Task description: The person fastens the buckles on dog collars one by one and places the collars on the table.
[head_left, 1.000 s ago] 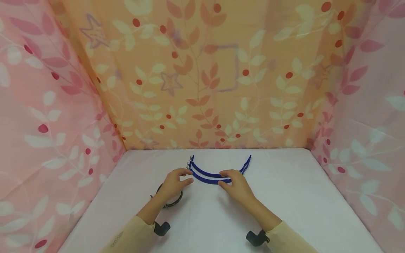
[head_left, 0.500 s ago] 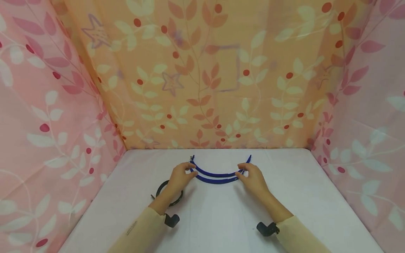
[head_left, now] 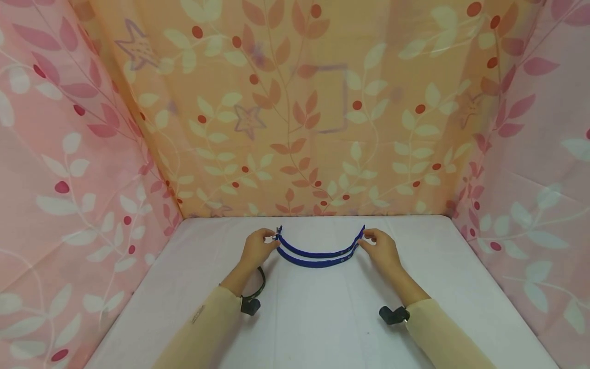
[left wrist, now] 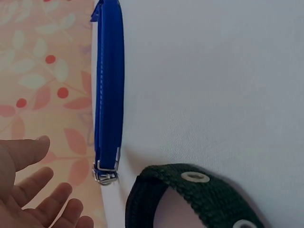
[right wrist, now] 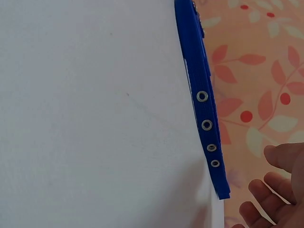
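Left hand [head_left: 256, 247] and right hand [head_left: 381, 247], fingers loose, flank the blue strap [head_left: 318, 254]; contact unclear, and the dark strap [head_left: 260, 285] is half hidden.

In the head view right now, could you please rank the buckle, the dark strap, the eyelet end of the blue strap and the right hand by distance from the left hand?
1. Buckle, at the left hand's fingertips.
2. Dark strap, just behind the left wrist.
3. Eyelet end, across on the right.
4. Right hand, just beyond the eyelet end.
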Tool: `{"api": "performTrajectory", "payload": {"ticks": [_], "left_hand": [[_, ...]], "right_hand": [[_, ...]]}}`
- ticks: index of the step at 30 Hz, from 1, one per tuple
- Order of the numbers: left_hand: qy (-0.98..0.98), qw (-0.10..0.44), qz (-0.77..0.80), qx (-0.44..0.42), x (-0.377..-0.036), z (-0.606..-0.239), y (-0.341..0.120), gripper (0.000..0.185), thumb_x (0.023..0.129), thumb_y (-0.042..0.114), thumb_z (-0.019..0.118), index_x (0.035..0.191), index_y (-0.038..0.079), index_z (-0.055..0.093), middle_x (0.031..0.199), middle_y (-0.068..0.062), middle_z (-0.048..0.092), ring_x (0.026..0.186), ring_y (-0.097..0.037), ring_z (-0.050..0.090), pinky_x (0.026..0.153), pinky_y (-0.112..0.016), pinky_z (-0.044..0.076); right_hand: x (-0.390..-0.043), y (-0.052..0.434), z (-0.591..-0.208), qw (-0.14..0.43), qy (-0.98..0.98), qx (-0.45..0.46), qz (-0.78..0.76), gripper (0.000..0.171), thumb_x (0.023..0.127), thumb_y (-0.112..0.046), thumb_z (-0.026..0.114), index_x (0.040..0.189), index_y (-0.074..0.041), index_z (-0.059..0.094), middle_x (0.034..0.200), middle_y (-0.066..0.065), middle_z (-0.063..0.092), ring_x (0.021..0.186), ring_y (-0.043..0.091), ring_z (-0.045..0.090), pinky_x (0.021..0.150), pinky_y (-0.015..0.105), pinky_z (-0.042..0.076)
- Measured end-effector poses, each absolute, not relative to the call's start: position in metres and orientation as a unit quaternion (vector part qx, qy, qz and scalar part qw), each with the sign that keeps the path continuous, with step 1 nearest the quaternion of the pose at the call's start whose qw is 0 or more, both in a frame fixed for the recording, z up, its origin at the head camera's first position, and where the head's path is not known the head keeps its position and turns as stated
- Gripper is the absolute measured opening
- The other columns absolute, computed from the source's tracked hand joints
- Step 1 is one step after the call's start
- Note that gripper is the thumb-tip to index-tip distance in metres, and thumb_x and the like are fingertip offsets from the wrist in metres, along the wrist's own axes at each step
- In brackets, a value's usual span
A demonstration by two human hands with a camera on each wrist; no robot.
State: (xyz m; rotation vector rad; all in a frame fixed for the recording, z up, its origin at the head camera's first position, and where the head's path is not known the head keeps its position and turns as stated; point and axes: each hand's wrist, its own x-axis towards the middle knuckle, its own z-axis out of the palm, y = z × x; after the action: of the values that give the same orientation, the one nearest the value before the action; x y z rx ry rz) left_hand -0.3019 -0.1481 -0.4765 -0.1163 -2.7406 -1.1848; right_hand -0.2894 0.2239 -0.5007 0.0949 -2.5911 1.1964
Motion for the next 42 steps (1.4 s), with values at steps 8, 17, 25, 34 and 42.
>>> {"api": "performTrajectory", "payload": {"ticks": [8, 17, 25, 34, 42], "left_hand": [[-0.922, 0.042, -0.385, 0.007, -0.314, -0.481, -0.148, 0.047, 0.091, 0.025, 0.077, 0.130, 0.002, 0.064, 0.134, -0.021, 0.064, 0.126, -0.040, 0.059, 0.105, -0.053, 0.048], [-0.923, 0.017, -0.384, 0.034, -0.326, -0.487, -0.145, 0.060, 0.090, 0.024, 0.079, 0.138, -0.003, 0.055, 0.132, -0.025, 0.064, 0.122, -0.041, 0.061, 0.103, -0.052, 0.051], [-0.926, 0.016, -0.372, 0.056, -0.335, -0.501, -0.145, 0.058, 0.088, 0.028, 0.080, 0.132, -0.004, 0.060, 0.122, -0.021, 0.069, 0.113, -0.036, 0.065, 0.100, -0.048, 0.052], [-0.927, 0.020, -0.368, 0.062, -0.342, -0.506, -0.142, 0.040, 0.089, 0.025, 0.078, 0.119, 0.000, 0.069, 0.109, -0.013, 0.071, 0.103, -0.030, 0.065, 0.095, -0.047, 0.052], [-0.926, 0.012, -0.372, 0.070, -0.343, -0.506, -0.140, 0.030, 0.089, 0.016, 0.075, 0.113, 0.000, 0.070, 0.110, -0.014, 0.072, 0.105, -0.031, 0.066, 0.094, -0.046, 0.053]], "right_hand": [[-0.310, 0.228, -0.508, 0.117, -0.902, -0.003, 0.415, 0.044, 0.095, -0.024, 0.073, 0.129, 0.003, 0.064, 0.122, 0.024, 0.069, 0.117, 0.043, 0.061, 0.101, 0.055, 0.048], [-0.328, 0.226, -0.515, 0.094, -0.922, -0.047, 0.373, 0.046, 0.094, -0.032, 0.073, 0.126, 0.000, 0.066, 0.119, 0.019, 0.071, 0.112, 0.039, 0.064, 0.094, 0.055, 0.047], [-0.333, 0.225, -0.519, 0.088, -0.939, -0.055, 0.327, 0.049, 0.093, -0.037, 0.073, 0.124, 0.000, 0.068, 0.114, 0.017, 0.072, 0.108, 0.038, 0.064, 0.091, 0.056, 0.044], [-0.334, 0.224, -0.520, 0.077, -0.952, -0.048, 0.293, 0.053, 0.093, -0.041, 0.073, 0.126, 0.001, 0.069, 0.117, 0.021, 0.072, 0.112, 0.046, 0.060, 0.093, 0.060, 0.043], [-0.332, 0.223, -0.523, 0.078, -0.945, -0.059, 0.312, 0.046, 0.091, -0.032, 0.071, 0.127, -0.003, 0.068, 0.124, 0.019, 0.070, 0.115, 0.045, 0.058, 0.095, 0.059, 0.040]]}}
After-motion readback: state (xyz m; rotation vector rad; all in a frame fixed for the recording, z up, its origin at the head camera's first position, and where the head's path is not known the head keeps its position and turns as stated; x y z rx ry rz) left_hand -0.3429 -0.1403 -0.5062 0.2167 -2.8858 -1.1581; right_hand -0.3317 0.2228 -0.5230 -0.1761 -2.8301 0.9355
